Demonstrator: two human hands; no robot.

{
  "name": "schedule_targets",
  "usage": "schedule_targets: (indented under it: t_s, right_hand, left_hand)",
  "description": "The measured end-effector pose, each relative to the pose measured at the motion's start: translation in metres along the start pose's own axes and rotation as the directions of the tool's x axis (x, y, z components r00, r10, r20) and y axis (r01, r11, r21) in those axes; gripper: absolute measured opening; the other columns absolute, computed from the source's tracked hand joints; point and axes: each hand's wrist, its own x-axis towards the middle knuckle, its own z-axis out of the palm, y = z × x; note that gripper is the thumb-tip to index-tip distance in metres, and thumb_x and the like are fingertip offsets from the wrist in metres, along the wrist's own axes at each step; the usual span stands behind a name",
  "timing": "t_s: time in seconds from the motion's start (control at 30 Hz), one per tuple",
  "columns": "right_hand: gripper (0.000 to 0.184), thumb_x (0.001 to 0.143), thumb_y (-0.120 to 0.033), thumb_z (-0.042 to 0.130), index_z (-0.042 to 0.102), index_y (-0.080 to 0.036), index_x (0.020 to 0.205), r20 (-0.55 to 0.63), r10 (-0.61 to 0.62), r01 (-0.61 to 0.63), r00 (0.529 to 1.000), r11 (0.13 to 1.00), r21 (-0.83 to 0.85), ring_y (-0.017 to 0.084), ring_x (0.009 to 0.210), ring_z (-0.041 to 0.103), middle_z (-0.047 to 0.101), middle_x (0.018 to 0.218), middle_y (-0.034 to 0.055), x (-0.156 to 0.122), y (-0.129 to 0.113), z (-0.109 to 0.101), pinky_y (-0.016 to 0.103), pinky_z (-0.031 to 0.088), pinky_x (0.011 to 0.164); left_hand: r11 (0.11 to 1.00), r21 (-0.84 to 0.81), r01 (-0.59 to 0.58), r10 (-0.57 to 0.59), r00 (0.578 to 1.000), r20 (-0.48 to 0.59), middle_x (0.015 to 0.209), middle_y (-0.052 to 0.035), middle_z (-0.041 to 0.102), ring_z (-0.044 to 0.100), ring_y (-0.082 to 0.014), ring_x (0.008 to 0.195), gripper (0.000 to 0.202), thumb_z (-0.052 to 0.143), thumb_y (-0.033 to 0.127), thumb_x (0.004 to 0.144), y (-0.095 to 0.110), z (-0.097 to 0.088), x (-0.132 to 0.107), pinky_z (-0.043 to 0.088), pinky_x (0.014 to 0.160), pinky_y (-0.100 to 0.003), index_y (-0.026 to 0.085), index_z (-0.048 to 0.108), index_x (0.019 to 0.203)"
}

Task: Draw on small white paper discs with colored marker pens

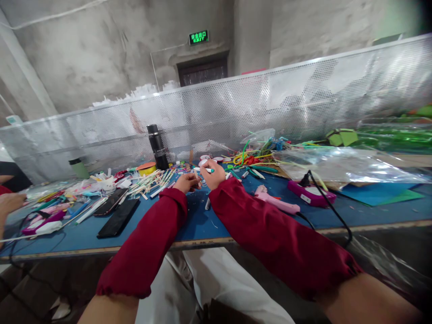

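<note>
the left hand (188,182) is partly closed, its thumb and fingers pinching a thin, pale wooden-looking stick (197,177), partly hidden by the fingers. the right hand (213,175), curled just beside it, grips a slim white pen with a green end (208,170); whether pen and stick touch i cannot tell. both forearms, in shiny dark red fabric sleeves (253,211), reach forward and converge over the blue-topped table (195,225), the hands above its middle.

left of the hands lie scattered pale wooden sticks (148,184) and, nearer the edge, two flat black phones (118,219), side by side. behind the sticks stand a yellow and orange ribbon spool (147,169) and a tall black cylindrical flask (157,146). right of the hands are a pink plastic glue gun (276,201) and a purple box with a black plug (312,194); beyond them, a tangle of colourful fuzzy stems (253,155) and a clear plastic bag (337,164). at far left, a co-worker's hand (11,203) shows. a perforated metal screen (216,112) backs the table.
</note>
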Motion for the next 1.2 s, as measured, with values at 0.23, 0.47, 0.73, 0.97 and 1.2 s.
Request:
schedule_targets:
  t_s: [0.23, 0.47, 0.73, 0.97, 1.2]
  right_hand:
    - [0.015, 0.082, -0.033, 0.054, 0.055, -0.025, 0.069, -0.031, -0.007, 0.007, 0.999, 1.0, -0.019, 0.018, 0.072, 0.061, 0.066, 0.073, -0.0003, 0.0006, -0.0003, -0.0018, 0.03, 0.048, 0.072]
    - [0.015, 0.082, -0.035, 0.054, 0.055, -0.025, 0.07, 0.001, -0.006, 0.006, 1.0, 1.0, -0.02, 0.018, 0.072, 0.061, 0.066, 0.073, -0.0007, 0.0006, 0.0017, -0.0004, 0.031, 0.047, 0.072]
    - [0.016, 0.082, -0.034, 0.054, 0.055, -0.025, 0.07, -0.022, -0.006, 0.006, 1.0, 1.0, -0.015, 0.017, 0.072, 0.06, 0.066, 0.073, -0.0011, 0.001, 0.0038, 0.0006, 0.03, 0.047, 0.071]
    - [0.015, 0.082, -0.033, 0.054, 0.053, -0.026, 0.069, -0.036, -0.003, 0.002, 0.999, 0.999, -0.035, 0.019, 0.074, 0.061, 0.066, 0.073, -0.0003, 0.0008, 0.0006, -0.0009, 0.031, 0.048, 0.073]
    - [0.015, 0.082, -0.034, 0.055, 0.054, -0.025, 0.069, -0.013, -0.005, 0.004, 1.0, 1.0, -0.029, 0.018, 0.071, 0.06, 0.066, 0.072, -0.0008, 0.0003, 0.0007, 0.0, 0.03, 0.047, 0.071]
  left_hand:
    - [1.0, 0.013, 0.001, -0.001, 1.0, -0.001, 0.078, -0.001, 0.073, 0.07, -0.0122, 0.067, 0.01, 0.074, 0.025, 0.086, -0.0003, -0.0008, 0.0005, 0.041, 0.052, -0.018, 0.017, 0.068, 0.088]
    - [0.998, 0.057, 0.0, 0.0, 1.0, 0.002, 0.083, -0.002, 0.076, 0.072, -0.0139, 0.072, 0.018, 0.076, 0.033, 0.085, -0.0016, -0.0016, 0.0018, 0.044, 0.055, -0.019, 0.018, 0.069, 0.091]
    - [1.0, 0.029, -0.009, 0.008, 1.0, 0.014, 0.08, -0.001, 0.074, 0.071, -0.0126, 0.069, 0.017, 0.075, 0.032, 0.085, -0.0044, -0.0021, 0.004, 0.041, 0.052, -0.018, 0.017, 0.068, 0.09]
    - [0.999, 0.041, -0.011, 0.011, 1.0, -0.003, 0.083, -0.0019, 0.075, 0.071, -0.014, 0.072, 0.018, 0.077, 0.033, 0.084, -0.0025, -0.0016, 0.0018, 0.042, 0.055, -0.019, 0.018, 0.068, 0.087]
    - [0.999, 0.041, 0.005, -0.005, 1.0, -0.006, 0.08, -0.0014, 0.075, 0.071, -0.0137, 0.072, 0.013, 0.074, 0.029, 0.086, -0.0011, -0.0008, 0.0006, 0.043, 0.056, -0.019, 0.018, 0.068, 0.087]
